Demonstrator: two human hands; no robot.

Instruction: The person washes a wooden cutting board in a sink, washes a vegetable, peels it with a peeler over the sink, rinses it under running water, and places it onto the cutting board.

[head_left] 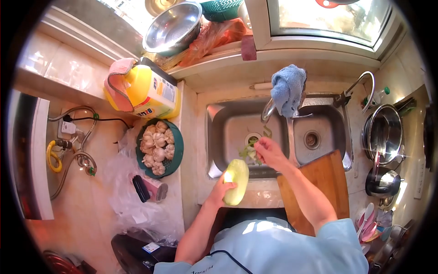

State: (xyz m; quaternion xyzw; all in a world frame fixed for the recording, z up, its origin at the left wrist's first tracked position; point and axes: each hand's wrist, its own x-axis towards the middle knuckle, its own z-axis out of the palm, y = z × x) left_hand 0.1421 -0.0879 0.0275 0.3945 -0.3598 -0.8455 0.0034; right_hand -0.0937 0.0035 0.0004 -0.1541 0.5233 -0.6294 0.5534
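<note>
My left hand (221,188) is wrapped round a pale green peeled vegetable (237,181), held upright at the front edge of the left sink basin (228,137). To its right, my right hand (270,153) is closed over that basin, its fingers pressed together; what they hold, if anything, is too small to make out. Green peel strips (250,150) lie by the drain, just left of my right fingertips. Over the faucet (268,111) hangs a blue cloth (288,90).
A wooden board (319,182) leans over the right basin's front edge. Left of the sink stand a green basket (179,157) of garlic bulbs and a yellow bottle (150,91). Metal pots (385,134) are at the right; a steel bowl (173,28) sits on the sill.
</note>
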